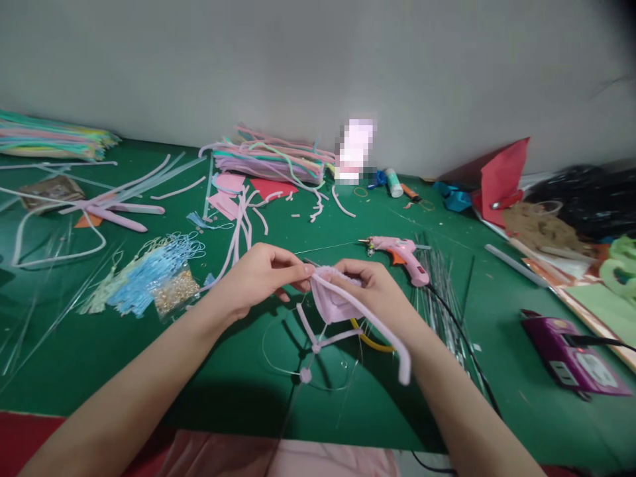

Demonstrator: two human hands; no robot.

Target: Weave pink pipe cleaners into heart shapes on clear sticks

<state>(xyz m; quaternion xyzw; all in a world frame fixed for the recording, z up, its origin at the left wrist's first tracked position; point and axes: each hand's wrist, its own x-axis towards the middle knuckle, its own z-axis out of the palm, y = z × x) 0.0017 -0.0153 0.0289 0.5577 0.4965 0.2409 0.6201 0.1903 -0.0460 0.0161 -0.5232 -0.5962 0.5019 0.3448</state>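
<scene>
A pale pink craft piece made of pipe cleaners [338,303] is held up over the green table between both hands. My right hand [375,285] grips its right side. The fingertips of my left hand [271,275] pinch the piece's upper left edge, near the end of a long pink pipe cleaner [382,321] that runs down to the right across my right hand. Beneath hang thin pink stems joined at a small knot [316,347], with a pink ball [305,375] lower down. A thin clear loop surrounds them. What lies inside the fingers is partly hidden.
A pink glue gun [405,255] lies beyond my right hand, its cord trailing over thin wires [442,311]. Blue tassels [144,278] and a bag of gold beads [173,291] lie left. Pipe cleaner bundles [268,162] line the wall. A purple box [571,354] sits right.
</scene>
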